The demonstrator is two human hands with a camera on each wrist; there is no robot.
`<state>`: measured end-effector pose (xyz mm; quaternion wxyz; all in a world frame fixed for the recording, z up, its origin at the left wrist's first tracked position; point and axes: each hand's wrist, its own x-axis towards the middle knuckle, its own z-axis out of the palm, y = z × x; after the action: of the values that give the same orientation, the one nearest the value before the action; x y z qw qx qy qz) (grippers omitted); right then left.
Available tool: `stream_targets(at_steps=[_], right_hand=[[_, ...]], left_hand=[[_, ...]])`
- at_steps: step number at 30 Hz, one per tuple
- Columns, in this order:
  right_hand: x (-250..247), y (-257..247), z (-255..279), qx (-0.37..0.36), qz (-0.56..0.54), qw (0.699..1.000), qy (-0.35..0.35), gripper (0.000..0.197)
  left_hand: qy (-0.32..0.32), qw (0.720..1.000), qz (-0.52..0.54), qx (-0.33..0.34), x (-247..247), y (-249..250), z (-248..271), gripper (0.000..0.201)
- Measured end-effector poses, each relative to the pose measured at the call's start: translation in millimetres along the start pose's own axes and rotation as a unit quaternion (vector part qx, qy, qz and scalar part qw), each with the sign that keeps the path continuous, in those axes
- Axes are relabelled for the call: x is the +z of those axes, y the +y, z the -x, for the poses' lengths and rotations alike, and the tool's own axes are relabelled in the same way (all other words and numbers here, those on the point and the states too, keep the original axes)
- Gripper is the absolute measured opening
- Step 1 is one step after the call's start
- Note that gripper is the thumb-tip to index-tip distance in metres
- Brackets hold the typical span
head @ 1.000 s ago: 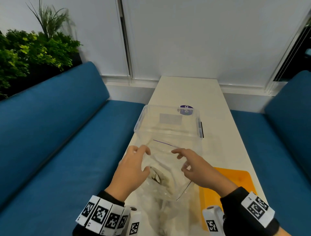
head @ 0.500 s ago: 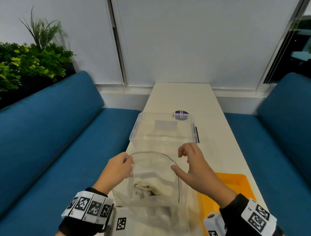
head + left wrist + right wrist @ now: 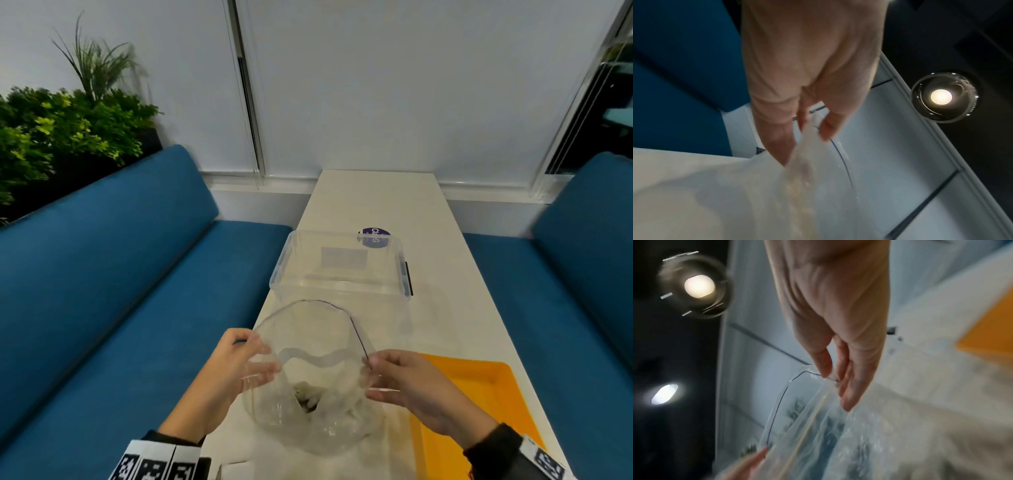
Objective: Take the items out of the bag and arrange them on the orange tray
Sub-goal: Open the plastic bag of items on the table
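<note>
A clear plastic zip bag (image 3: 308, 421) stands on the white table with its mouth pulled wide. Pale crumpled items (image 3: 308, 394) lie at its bottom; what they are is unclear. My left hand (image 3: 236, 363) pinches the bag's left rim (image 3: 813, 125) between thumb and fingers. My right hand (image 3: 397, 373) pinches the right rim (image 3: 830, 379), where the dark zip line runs. The orange tray (image 3: 479, 394) lies to the right of the bag, beneath my right forearm, with nothing visible on it.
A clear plastic storage box (image 3: 339, 270) stands just beyond the bag, with a purple round sticker (image 3: 374, 236) behind it. The narrow white table (image 3: 376, 195) runs away from me between two blue benches (image 3: 120, 291). Green plants (image 3: 61, 130) stand at the far left.
Both hands moved apart and toward me, stretching the bag's mouth from a narrow slit into a wide round opening. The view tilted slightly downward.
</note>
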<state>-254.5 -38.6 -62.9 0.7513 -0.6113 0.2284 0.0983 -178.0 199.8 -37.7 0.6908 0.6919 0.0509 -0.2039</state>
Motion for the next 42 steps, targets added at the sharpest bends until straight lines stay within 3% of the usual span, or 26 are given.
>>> stream_targets(at_steps=[3,7,10,13,16,18,19,20,22,24,26,29,32,34,36,39,42], right_hand=[[-5,-3,-7,0.04,-0.161,0.986,-0.023,0.018],[-11,-3,-15,0.094,-0.338,0.936,-0.019,0.023],[-20,0,-23,0.116,-0.41,0.905,-0.001,0.022],[-22,7,-28,0.143,-0.424,0.893,-0.043,0.01],[-19,15,-32,0.139,-0.395,0.906,-0.061,0.018],[-17,17,-30,0.107,-0.306,0.946,-0.02,0.018],[-18,18,-30,0.071,-0.241,0.968,-0.007,0.023],[-19,19,-29,0.03,-0.173,0.984,-0.009,0.031],[-20,19,-27,-0.037,-0.034,0.998,-0.024,0.049],[-18,18,-25,-0.068,0.08,0.994,-0.012,0.044],[-15,19,-27,-0.091,0.135,0.987,0.018,0.031],[-14,25,-32,-0.114,0.222,0.963,0.104,0.017],[-19,29,-34,-0.126,0.331,0.919,0.172,0.016],[-23,30,-34,-0.136,0.361,0.901,0.199,0.019],[-25,31,-35,-0.112,0.292,0.928,0.2,0.016],[-24,31,-36,-0.025,0.028,0.99,0.136,0.018],[-21,25,-34,0.059,-0.156,0.984,0.066,0.007]], left_hand=[[-0.075,0.994,-0.075,0.02,-9,-7,3,0.024],[-0.094,0.993,-0.063,0.023,-19,-17,6,0.041],[-0.084,0.994,0.07,-0.015,-23,-32,3,0.053],[-0.049,0.966,0.249,-0.043,-20,-47,-4,0.051],[-0.04,0.908,0.41,-0.076,-14,-49,-10,0.02],[-0.059,0.878,0.467,-0.086,-14,-51,-14,0.046],[-0.073,0.879,0.463,-0.086,-15,-52,-15,0.052],[-0.089,0.897,0.425,-0.083,-15,-52,-15,0.052],[-0.112,0.955,0.269,-0.048,-11,-50,-11,0.047],[-0.096,0.991,0.098,-0.004,-6,-48,-7,0.059],[-0.031,0.999,0.005,-0.002,-3,-48,-5,0.058],[0.072,0.983,-0.16,0.046,3,-46,-3,0.035],[0.156,0.917,-0.331,0.16,-2,-50,-5,0.011],[0.165,0.897,-0.374,0.169,-7,-50,-4,0.006],[0.163,0.9,-0.374,0.154,-10,-52,-3,0.006],[0.15,0.932,-0.301,0.132,-10,-57,-3,0.006],[0.079,0.99,-0.118,0.021,-8,-60,-7,0.024]])
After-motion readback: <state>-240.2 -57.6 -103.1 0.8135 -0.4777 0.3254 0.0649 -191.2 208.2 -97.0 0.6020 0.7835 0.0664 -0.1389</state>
